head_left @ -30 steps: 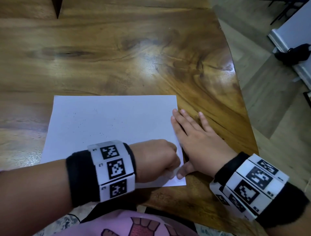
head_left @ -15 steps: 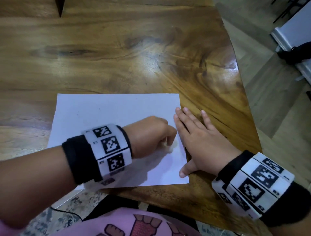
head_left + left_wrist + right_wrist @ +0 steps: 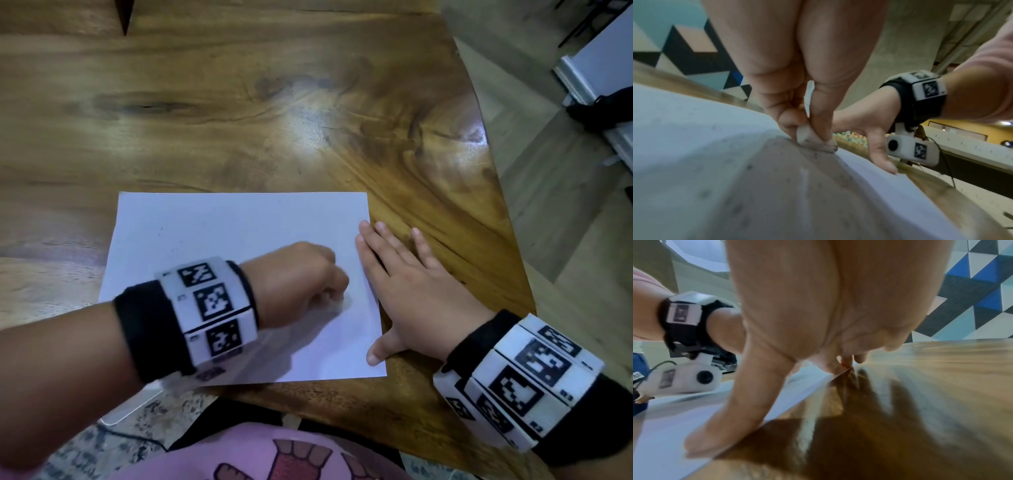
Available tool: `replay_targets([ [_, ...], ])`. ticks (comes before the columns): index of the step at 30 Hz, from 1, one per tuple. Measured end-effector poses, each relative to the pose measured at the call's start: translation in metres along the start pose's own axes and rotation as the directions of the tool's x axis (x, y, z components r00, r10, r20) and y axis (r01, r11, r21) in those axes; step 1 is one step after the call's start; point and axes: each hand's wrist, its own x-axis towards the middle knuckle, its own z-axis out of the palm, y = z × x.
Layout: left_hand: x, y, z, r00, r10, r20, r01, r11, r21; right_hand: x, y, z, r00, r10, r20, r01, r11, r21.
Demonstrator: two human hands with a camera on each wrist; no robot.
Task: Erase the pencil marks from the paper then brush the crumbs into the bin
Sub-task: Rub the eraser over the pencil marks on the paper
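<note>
The wooden desk (image 3: pixel 274 102) fills most of the head view, its glossy grain running left to right and its right edge slanting toward the near corner. A tiled floor (image 3: pixel 548 240) shows beyond that edge.

On the near part of the desk lies a white sheet of paper (image 3: pixel 222 233), flat, its long side parallel to the near edge. Its bottom left corner is hidden under the left forearm. Small dark eraser crumbs (image 3: pixel 749 167) are scattered over the sheet, plainest in the left wrist view, thickest close to the eraser.

The right hand (image 3: pixel 407 291) lies flat across the paper's right edge with fingers straight and spread: the grip is released, holding nothing. Its thumb (image 3: pixel 719 431) presses on the sheet near the bottom right corner, the index finger rests along the edge, and the other fingers rest on bare wood just beside it.

The left hand (image 3: pixel 298 284) is over the right half of the sheet, just beside the right hand and not touching it. Its grip is clenched round a small white eraser (image 3: pixel 807 134), pinched between thumb and fingers, with the eraser's smudged grey lower face touching the paper.

Both wrists carry black bands with white marker blocks (image 3: pixel 212 305).
</note>
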Motion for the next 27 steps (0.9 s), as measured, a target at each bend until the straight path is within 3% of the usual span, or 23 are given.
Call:
replay_targets([
  [3, -0.001, -0.001, 0.004, 1.0, 0.005, 0.011, -0.004, 1.0, -0.027, 0.001, 0.0, -0.001, 1.0, -0.004, -0.001, 0.004, 1.0, 0.002],
  [5, -0.018, -0.003, 0.015, 0.978, -0.135, 0.156, 0.159, 0.976, -0.15, 0.002, 0.001, 0.0, 1.0, -0.005, -0.002, 0.005, 1.0, 0.006],
  [7, -0.033, -0.009, 0.024, 0.959, -0.152, 0.238, 0.194, 0.966, -0.168, 0.002, 0.001, 0.001, 1.0, -0.005, -0.001, 0.005, 1.0, 0.011],
  [10, -0.022, -0.008, 0.02, 0.973, -0.113, 0.203, 0.147, 0.976, -0.163, 0.002, 0.0, 0.0, 1.0, -0.008, 0.004, 0.008, 1.0, 0.009],
  [13, 0.0, 0.005, 0.009, 0.998, 0.028, 0.053, -0.026, 0.999, -0.035, 0.003, 0.0, 0.0, 1.0, -0.005, -0.001, 0.005, 1.0, 0.004],
  [15, 0.003, 0.007, 0.009, 0.998, 0.069, -0.001, -0.069, 0.998, -0.012, 0.002, 0.0, 0.0, 1.0, -0.005, -0.001, 0.005, 1.0, 0.0],
  [19, -0.029, 0.0, 0.02, 0.985, 0.089, 0.151, -0.082, 0.995, -0.05, 0.002, 0.0, 0.0, 1.0, -0.007, 0.004, 0.007, 1.0, 0.008],
  [22, -0.033, -0.001, 0.019, 0.98, 0.066, 0.19, -0.057, 0.997, -0.054, 0.002, 0.0, 0.0, 1.0, -0.009, 0.006, 0.008, 1.0, 0.015],
  [27, 0.008, 0.009, 0.009, 0.996, 0.093, 0.006, -0.093, 0.994, 0.06, 0.001, 0.0, 0.0, 1.0, -0.011, -0.004, 0.011, 1.0, 0.012],
])
